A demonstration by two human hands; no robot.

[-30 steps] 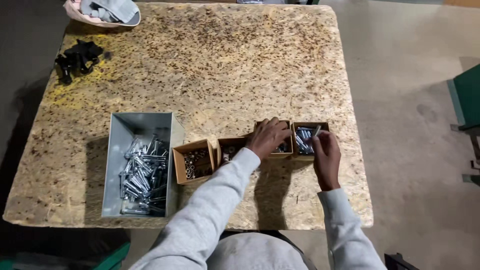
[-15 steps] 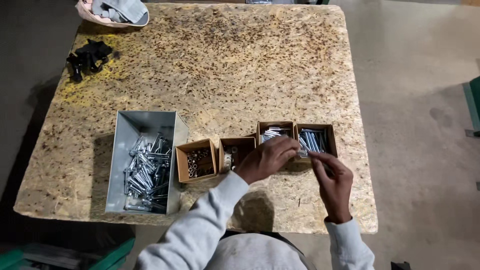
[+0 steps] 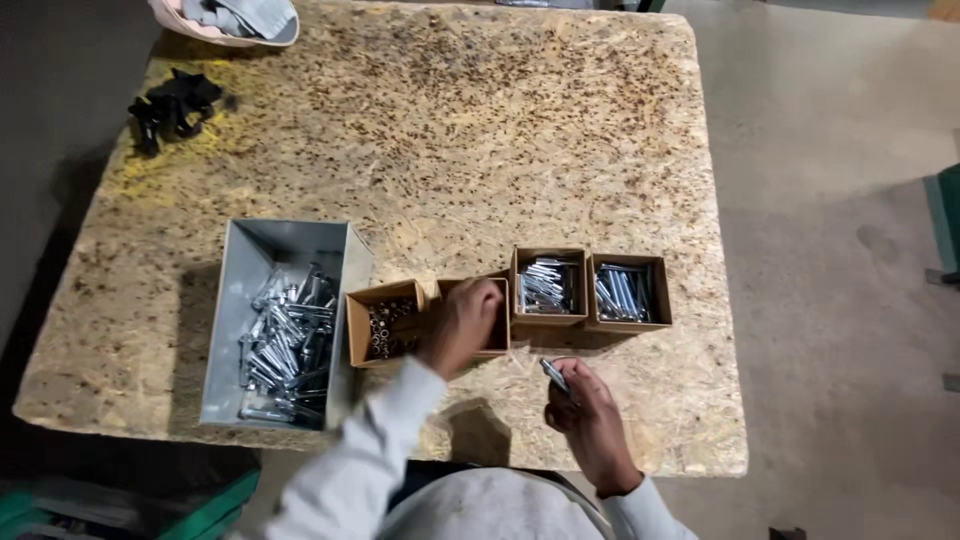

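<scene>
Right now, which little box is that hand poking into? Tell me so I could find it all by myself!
Find the big grey bin of bolts on the table. To its right sits a row of four small brown boxes. The left hand is in the second box, right after the one with dark nuts. It is the only box covered by a hand; the two boxes on its right show silver bolts.

This looks like a workshop. A rough chipboard table [image 3: 450, 150] stands on a bare concrete floor [image 3: 830, 200], with a grey metal bin [image 3: 255, 250] of bolts at eight o'clock.
</scene>
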